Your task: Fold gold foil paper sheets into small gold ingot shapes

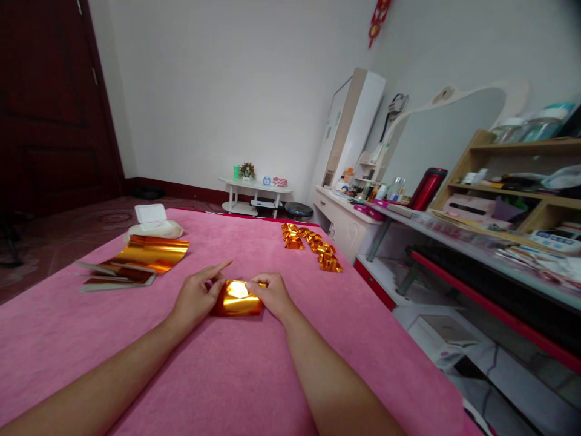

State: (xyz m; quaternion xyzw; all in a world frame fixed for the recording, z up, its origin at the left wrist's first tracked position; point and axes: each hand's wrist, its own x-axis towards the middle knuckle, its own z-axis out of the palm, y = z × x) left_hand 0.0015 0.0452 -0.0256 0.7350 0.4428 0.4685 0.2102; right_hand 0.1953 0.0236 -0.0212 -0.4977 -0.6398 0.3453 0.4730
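Note:
A curved sheet of shiny gold foil paper (242, 306) lies low over the pink cloth in front of me, with bright glare on its top. My left hand (196, 295) grips its left edge by the thumb, while the index finger points outward. At the right edge, my right hand (273, 295) pinches the sheet between thumb and fingers. Farther left rests a stack of gold foil sheets (158, 253), the top one curling up. Several folded gold foil pieces (321, 247) form a bent row toward the far right.
Pink cloth (218, 369) covers the table. A small white open box (150, 213) sits at its far left corner. On the right stands a cluttered desk (481, 242) with a red thermos (428, 189). A low white table (254, 186) is by the back wall.

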